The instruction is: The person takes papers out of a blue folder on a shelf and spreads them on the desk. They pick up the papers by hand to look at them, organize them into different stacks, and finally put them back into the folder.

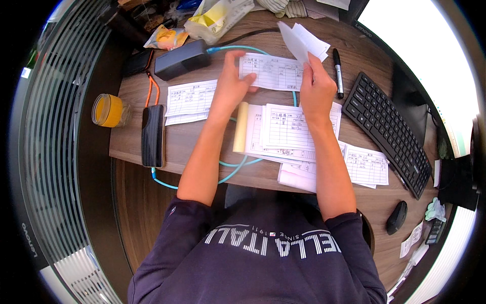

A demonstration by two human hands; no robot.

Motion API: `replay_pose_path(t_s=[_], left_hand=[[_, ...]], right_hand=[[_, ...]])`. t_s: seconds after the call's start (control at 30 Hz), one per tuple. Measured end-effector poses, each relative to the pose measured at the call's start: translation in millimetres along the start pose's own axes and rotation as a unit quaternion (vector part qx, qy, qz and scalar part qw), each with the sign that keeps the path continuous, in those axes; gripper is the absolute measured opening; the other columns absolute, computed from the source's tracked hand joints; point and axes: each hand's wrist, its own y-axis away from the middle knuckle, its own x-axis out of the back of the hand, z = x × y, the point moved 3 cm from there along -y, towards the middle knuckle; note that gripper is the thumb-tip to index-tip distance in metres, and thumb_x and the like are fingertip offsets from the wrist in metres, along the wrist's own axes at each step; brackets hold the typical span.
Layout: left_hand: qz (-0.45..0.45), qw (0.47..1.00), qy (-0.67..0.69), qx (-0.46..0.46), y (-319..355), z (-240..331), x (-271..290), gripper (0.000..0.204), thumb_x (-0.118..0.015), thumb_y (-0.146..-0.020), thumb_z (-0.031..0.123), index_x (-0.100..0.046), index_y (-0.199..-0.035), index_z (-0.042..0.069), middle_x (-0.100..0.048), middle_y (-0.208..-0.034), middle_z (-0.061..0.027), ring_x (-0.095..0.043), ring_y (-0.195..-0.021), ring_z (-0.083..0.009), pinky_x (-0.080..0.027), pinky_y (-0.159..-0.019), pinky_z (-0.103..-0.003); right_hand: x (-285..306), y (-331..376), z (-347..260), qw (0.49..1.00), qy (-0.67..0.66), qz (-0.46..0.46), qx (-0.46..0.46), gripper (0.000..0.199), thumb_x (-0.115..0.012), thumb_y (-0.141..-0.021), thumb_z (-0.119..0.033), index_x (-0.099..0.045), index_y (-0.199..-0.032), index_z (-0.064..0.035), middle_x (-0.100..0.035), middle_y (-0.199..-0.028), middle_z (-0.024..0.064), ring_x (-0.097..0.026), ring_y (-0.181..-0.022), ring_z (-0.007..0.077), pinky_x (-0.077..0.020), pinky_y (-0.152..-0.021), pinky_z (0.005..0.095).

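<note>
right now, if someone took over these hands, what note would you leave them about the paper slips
Left hand: presses on the left end of a printed form slip lying flat on the desk.
Right hand: holds a fan of small white slips raised above the desk.
Laid out already: one slip to the left, a stack beside a yellow-edged pad in the middle, more slips near the keyboard.
Left: the slips in the right hand are not yet laid down.
</note>
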Motion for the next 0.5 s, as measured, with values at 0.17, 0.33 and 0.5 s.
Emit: replay_pose_path(t_s=[0.17,0.33,0.5], left_hand=[[0.011,0.999,-0.012,0.028,3.3,5.9,2.3,0.052,-0.058,-0.078,-0.006,-0.033,-0.122,0.003,-0.064,-0.085,-0.0146,-0.064,-0.064,-0.0175,-0.052,-0.055,-0.026],[0.065,0.993,-0.094,-0.013,8.7,25.5,10.3,0.042,-0.059,-0.080,0.002,-0.041,-0.117,0.003,-0.065,-0.079,-0.0116,-0.061,-0.055,-0.0154,-0.048,-0.048,-0.028],[0.159,0.956,-0.231,-0.086,20.4,69.9,39.4,0.019,-0.053,-0.088,0.016,-0.056,-0.086,-0.003,-0.060,-0.072,-0.0186,-0.061,-0.055,-0.0283,-0.047,-0.053,-0.036]], right_hand=[[-0.5,-0.2,-1.1,1.000,-0.009,0.008,0.004,0.022,-0.055,-0.085,-0.007,-0.060,-0.107,-0.0042,-0.063,-0.077,0.0206,-0.063,-0.063,0.0262,-0.0476,-0.058,0.0316],[2.2,-1.4,-3.1,0.999,0.017,0.024,0.013,0.019,-0.053,-0.085,-0.007,-0.061,-0.102,-0.0050,-0.064,-0.084,0.0193,-0.063,-0.072,0.0345,-0.0486,-0.062,0.0388],[3.6,-1.7,-4.8,1.000,0.016,0.011,-0.006,0.018,-0.056,-0.085,-0.010,-0.062,-0.102,-0.0060,-0.063,-0.081,0.0206,-0.063,-0.068,0.0333,-0.0484,-0.059,0.0367]])
